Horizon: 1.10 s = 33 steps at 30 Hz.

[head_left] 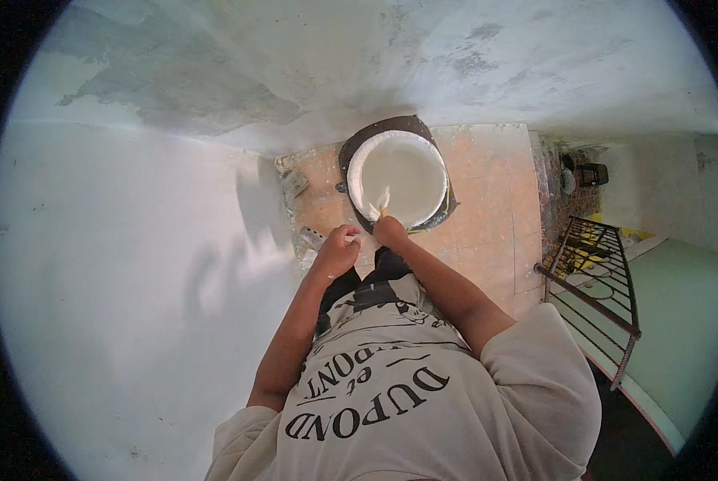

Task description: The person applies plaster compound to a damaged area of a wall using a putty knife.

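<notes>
A large round bucket [355, 175] with a white-coated rim stands in front of me, holding pale whitish paint [413, 175]. My right hand [390, 231] is closed around a paintbrush [384, 200] at the bucket's near edge. The brush's white bristles point into the bucket, over the paint; whether they touch it I cannot tell. Left of the bucket, my left hand [339, 250] hangs apart from it with loosely bent, separated fingers and nothing visible in them. Under and around the bucket shows a dark sheet-like piece [403, 123].
The orange tiled floor [487, 184] is spattered with white. Walls rise ahead, with a patchy grey surface [214, 80], and at my left [118, 264]. A greyish block [294, 183] lies in the corner. A dark metal railing [595, 276] stands at right beside a drop.
</notes>
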Each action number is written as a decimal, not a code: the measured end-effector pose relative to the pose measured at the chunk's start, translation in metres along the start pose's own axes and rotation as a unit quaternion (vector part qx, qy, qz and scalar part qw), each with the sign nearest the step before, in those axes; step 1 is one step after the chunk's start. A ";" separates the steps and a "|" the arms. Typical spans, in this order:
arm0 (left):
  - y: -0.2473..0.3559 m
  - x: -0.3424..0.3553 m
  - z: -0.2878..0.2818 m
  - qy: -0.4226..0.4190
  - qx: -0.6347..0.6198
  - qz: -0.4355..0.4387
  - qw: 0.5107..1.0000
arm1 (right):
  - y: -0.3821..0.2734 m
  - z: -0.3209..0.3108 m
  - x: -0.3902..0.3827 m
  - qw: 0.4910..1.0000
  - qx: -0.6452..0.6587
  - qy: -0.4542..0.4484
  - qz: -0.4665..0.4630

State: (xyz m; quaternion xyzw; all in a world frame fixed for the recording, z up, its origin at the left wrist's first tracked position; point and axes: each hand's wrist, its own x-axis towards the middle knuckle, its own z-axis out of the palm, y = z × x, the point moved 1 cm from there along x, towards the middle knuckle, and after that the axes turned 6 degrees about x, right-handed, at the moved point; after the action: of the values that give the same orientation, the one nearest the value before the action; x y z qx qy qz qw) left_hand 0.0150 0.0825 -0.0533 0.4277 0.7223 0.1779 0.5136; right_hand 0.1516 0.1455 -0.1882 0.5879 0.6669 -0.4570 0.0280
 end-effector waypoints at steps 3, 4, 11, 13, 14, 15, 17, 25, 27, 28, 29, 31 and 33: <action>0.007 0.000 -0.001 0.001 0.012 0.008 1.000 | 0.001 -0.005 -0.002 0.998 0.038 -0.034 0.035; 0.013 0.001 -0.001 -0.006 0.018 0.007 1.000 | 0.009 0.001 0.000 0.997 0.051 0.006 0.063; 0.003 0.003 0.000 0.003 0.023 0.012 1.000 | -0.001 -0.001 -0.003 0.999 0.026 0.006 0.040; 0.002 0.003 -0.001 0.001 0.014 0.004 1.000 | -0.006 -0.006 -0.003 0.999 0.007 -0.014 0.028; 0.002 0.003 0.000 -0.005 0.006 -0.001 1.000 | -0.007 -0.011 -0.005 0.999 -0.011 -0.030 0.020; 0.002 0.003 0.001 -0.006 0.007 -0.001 1.000 | -0.004 -0.008 -0.004 0.999 -0.011 -0.030 0.021; 0.003 0.003 0.000 0.006 0.024 0.011 1.000 | -0.003 -0.003 -0.004 0.999 0.013 0.032 0.015; 0.026 0.011 0.008 -0.034 0.012 0.025 0.999 | 0.057 0.024 0.029 0.977 -0.135 -0.024 -0.160; 0.019 0.017 0.010 -0.038 0.010 0.027 0.999 | 0.053 0.024 0.031 0.949 -0.203 -0.033 -0.240; 0.002 0.013 0.004 -0.003 0.035 0.024 0.999 | 0.027 0.021 0.020 0.988 0.124 -0.086 0.019; 0.000 0.014 0.003 0.018 0.061 0.036 0.997 | 0.015 0.009 0.008 0.850 0.424 -0.114 0.290; -0.002 0.018 0.006 0.041 0.072 0.035 0.996 | 0.028 0.004 0.004 0.788 0.531 -0.178 0.255; 0.011 0.020 0.009 0.059 0.084 0.037 0.994 | 0.029 -0.009 -0.007 0.710 0.628 -0.234 0.216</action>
State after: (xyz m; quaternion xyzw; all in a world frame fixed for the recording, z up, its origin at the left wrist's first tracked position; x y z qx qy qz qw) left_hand 0.0255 0.1026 -0.0612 0.4842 0.7473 0.1604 0.4258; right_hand 0.1818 0.1424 -0.1961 0.4721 0.0527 -0.8749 -0.0941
